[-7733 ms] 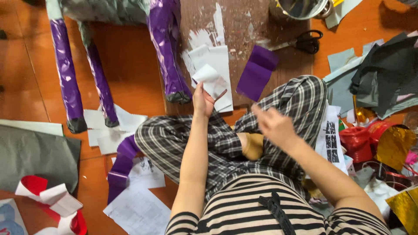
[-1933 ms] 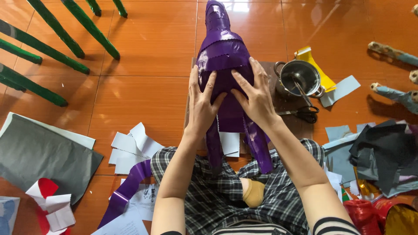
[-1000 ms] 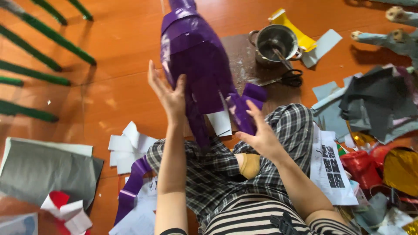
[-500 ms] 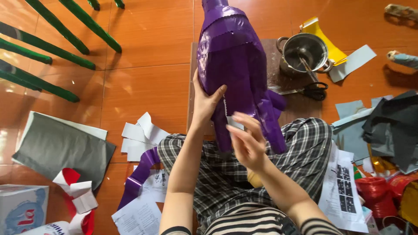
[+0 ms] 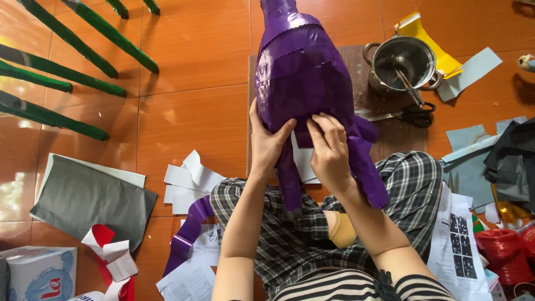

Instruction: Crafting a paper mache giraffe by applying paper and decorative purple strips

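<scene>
Left hand (image 5: 268, 146): open, palm flat against the purple paper figure (image 5: 304, 72).
Right hand (image 5: 330, 151): fingers pressing the figure, grip not closed.
Nearby: pot (image 5: 402, 60), scissors (image 5: 409, 114).

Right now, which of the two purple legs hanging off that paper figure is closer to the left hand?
The shorter leg, hanging straight down beside the left hand. The longer leg slants away past the right hand.

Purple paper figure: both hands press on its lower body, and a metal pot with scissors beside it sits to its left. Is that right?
Not quite. In the head view the metal pot and the scissors sit to the right of the purple paper figure, not its left. The left hand and right hand do press on its lower body.
</scene>
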